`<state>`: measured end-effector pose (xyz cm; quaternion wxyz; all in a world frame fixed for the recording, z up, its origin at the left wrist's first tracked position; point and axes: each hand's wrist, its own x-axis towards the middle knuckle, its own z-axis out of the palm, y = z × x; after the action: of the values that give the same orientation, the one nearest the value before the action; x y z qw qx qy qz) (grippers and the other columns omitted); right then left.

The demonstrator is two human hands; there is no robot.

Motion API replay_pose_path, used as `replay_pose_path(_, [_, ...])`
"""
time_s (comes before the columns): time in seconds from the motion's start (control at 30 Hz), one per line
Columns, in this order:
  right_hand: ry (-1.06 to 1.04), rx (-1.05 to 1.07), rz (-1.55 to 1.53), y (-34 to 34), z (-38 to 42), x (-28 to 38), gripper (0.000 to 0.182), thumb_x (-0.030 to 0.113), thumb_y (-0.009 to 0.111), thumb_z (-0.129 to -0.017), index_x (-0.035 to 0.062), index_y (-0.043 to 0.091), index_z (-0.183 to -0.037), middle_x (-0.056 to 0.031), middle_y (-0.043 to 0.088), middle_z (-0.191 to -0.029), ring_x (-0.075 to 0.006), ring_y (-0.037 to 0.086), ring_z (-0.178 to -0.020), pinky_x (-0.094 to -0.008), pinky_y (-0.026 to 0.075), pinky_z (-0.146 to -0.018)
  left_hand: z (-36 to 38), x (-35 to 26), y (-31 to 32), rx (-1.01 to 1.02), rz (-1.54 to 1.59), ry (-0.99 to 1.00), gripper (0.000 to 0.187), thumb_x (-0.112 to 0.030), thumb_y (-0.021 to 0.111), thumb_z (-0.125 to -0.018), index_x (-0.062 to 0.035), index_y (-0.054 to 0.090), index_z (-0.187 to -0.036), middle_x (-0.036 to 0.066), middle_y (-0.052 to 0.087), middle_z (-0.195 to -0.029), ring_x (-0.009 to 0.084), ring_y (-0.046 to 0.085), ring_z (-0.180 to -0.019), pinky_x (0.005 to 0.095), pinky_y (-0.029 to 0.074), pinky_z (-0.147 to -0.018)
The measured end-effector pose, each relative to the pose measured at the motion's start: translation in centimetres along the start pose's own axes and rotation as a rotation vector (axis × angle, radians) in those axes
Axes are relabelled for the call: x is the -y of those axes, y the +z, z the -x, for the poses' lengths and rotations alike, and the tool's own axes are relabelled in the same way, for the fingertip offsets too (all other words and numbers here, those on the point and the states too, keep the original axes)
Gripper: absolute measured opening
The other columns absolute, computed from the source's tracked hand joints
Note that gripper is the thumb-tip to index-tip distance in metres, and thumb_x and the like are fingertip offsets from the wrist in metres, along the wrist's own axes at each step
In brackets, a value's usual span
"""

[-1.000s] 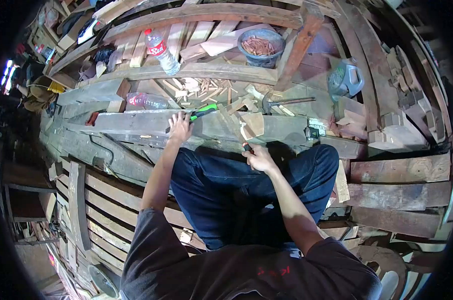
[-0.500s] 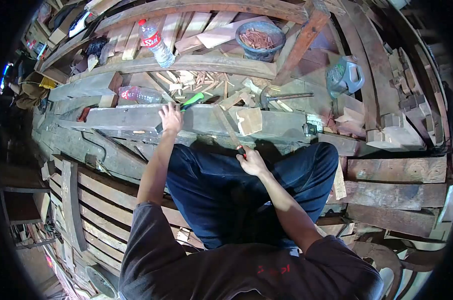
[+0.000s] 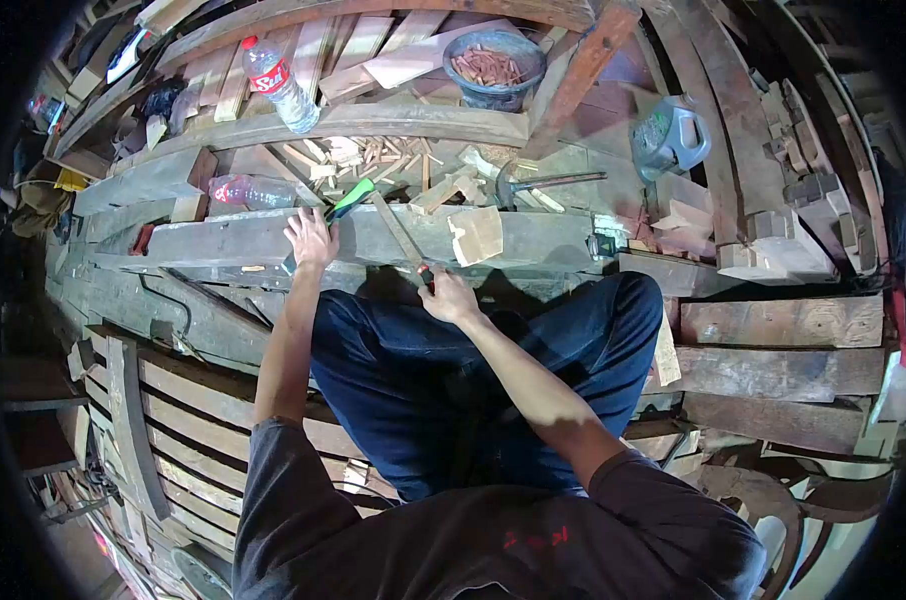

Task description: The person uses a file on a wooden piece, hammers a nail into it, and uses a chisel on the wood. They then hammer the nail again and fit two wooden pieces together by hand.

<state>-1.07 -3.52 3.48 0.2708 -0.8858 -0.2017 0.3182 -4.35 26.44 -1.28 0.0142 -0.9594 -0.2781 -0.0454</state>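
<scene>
**Saw blade laid across the beam; left hand steadying the top face**

1. Beam. The long grey timber beam [image 3: 533, 235] runs left to right in front of the seated person's knees. Its near edge sits just above the dark trousers; its far edge borders a bed of offcuts [image 3: 393, 160]. A pale wood block [image 3: 476, 235] lies on the top face, right of centre.

2. Change over the last second. The right hand [image 3: 447, 297] has moved left and toward the beam's near edge, and the thin saw blade [image 3: 398, 232] it carries now lies diagonally across the top face, left of the pale block. The left hand [image 3: 309, 238] has stayed on the beam. Judged from this, the blade is being set to a cutting position rather than lifted away.

3. Grip. The right-hand fingers are closed around the saw's handle. The left hand rests flat with fingers spread; a green-handled tool [image 3: 351, 197] lies at its fingertips, and whether it is held cannot be told.

4. Clearance. Open beam surface lies between the two hands. To the right, the block and a hammer [image 3: 533, 183] limit travel. A plastic bottle [image 3: 248, 190] lies just beyond the left hand.
</scene>
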Motion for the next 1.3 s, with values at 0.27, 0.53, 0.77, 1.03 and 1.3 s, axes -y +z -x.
replay_pose_path(0.27, [-0.104,-0.061,0.004,-10.4,4.5,-1.8,0.042,0.025,0.064,-0.086,-0.0037,0.058,-0.115,-0.0319,0.061,-0.116,-0.0464,0.058,-0.113,-0.0479,0.047,-0.099,-0.4,-1.5,-1.3,-0.169,0.058,0.134,0.056,-0.044,0.057,-0.093,-0.0009,0.049,-0.129,0.022,0.045,-0.131,0.041,0.044,-0.114,0.0567,0.036,-0.094])
replay_pose_path(0.53, [-0.119,-0.011,0.357,-23.4,2.2,-11.7,0.029,0.026,0.062,-0.086,0.0003,0.066,-0.099,-0.0229,0.069,-0.102,-0.0381,0.065,-0.104,-0.0446,0.05,-0.09,-2.5,-10.5,-6.6,-0.174,0.28,0.505,0.029,-0.024,0.062,-0.092,-0.003,0.059,-0.112,0.02,0.054,-0.117,0.041,0.05,-0.109,0.0526,0.043,-0.096])
replay_pose_path(0.77, [-0.059,-0.019,0.302,-22.9,-9.1,-14.9,0.036,0.024,0.058,-0.086,0.0013,0.06,-0.115,-0.0244,0.065,-0.118,-0.0397,0.061,-0.113,-0.0447,0.047,-0.097,-5.9,-25.9,-2.5,0.377,0.224,0.551,0.042,-0.03,0.06,-0.09,-0.0017,0.06,-0.122,0.025,0.057,-0.128,0.0449,0.05,-0.123,0.0552,0.041,-0.103])
replay_pose_path(1.03, [0.19,-0.062,0.32,-21.4,-12.3,-16.7,0.063,0.026,0.055,-0.092,0.0032,0.035,-0.148,-0.0179,0.036,-0.155,-0.0445,0.026,-0.145,-0.0552,0.026,-0.117,-8.6,-32.7,1.5,0.447,0.075,0.582,0.039,-0.027,0.062,-0.085,-0.0074,0.064,-0.118,0.018,0.058,-0.131,0.04,0.042,-0.128,0.0567,0.031,-0.105])
replay_pose_path(1.3, [0.104,-0.119,0.308,-20.6,-16.3,-18.7,0.048,0.022,0.05,-0.095,0.0072,0.049,-0.141,-0.0065,0.04,-0.154,-0.0339,0.028,-0.146,-0.056,0.023,-0.115,-9.9,-32.9,2.6,0.38,0.222,0.471,0.026,-0.023,0.062,-0.09,-0.0116,0.067,-0.113,0.009,0.062,-0.126,0.0443,0.046,-0.124,0.0605,0.029,-0.105])
